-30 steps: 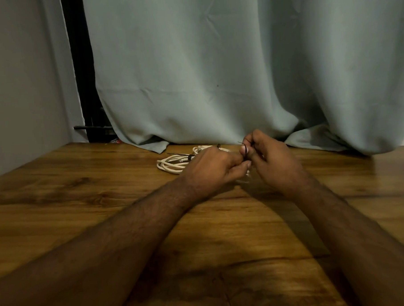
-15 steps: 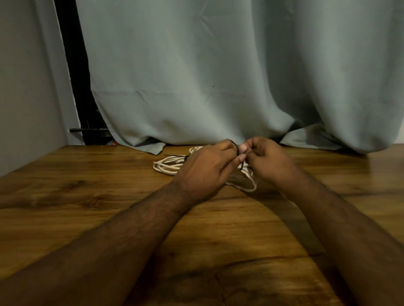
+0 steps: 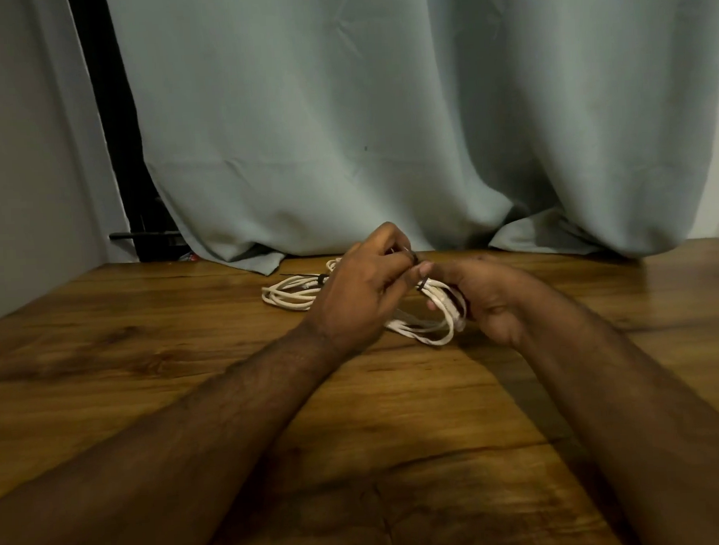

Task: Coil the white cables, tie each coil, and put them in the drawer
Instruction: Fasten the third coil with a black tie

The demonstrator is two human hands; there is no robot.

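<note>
A white cable coil (image 3: 434, 324) hangs just above the wooden table between my hands. My right hand (image 3: 489, 303) grips the coil's right end, where a thin black tie (image 3: 421, 287) wraps around the strands. My left hand (image 3: 361, 295) pinches the free end of that black tie above the coil. A second white cable coil (image 3: 286, 294), bound with a black tie (image 3: 321, 279), lies flat on the table behind my left hand. No drawer is in view.
The wooden table (image 3: 105, 345) runs to a grey-green curtain (image 3: 384, 127) that drapes onto its far edge. A grey wall stands at the left, with a dark gap (image 3: 114, 159) beside the curtain.
My hands have drawn apart and the coil has dropped into view between them. The left hand has pulled the tie's end up and to the left; the right hand now holds the coil lower.
</note>
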